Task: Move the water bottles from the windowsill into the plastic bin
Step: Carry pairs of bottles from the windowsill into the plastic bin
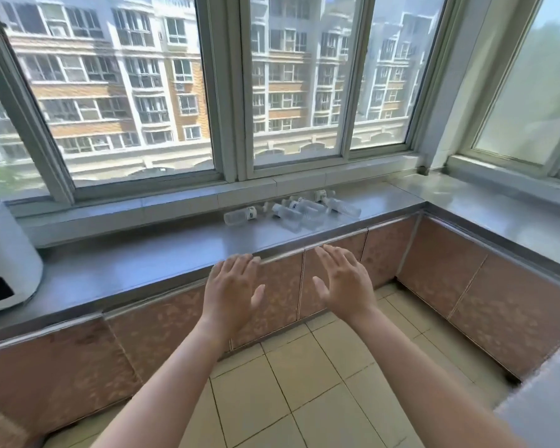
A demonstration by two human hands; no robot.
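Observation:
Several clear water bottles (299, 211) with white caps lie on their sides in a loose pile on the grey windowsill (162, 253), close to the window frame. One bottle (240, 216) lies apart, to the left of the pile. My left hand (232, 286) and my right hand (345, 281) are stretched out side by side, palms down, fingers spread, in front of the sill's front edge and short of the bottles. Both hands hold nothing. No plastic bin is in view.
A white rounded appliance (4, 257) stands on the sill at the far left. The sill turns a corner at the right (498, 208) under a second window. Brown cabinet panels (282, 295) run below it, over a beige tiled floor (304, 376).

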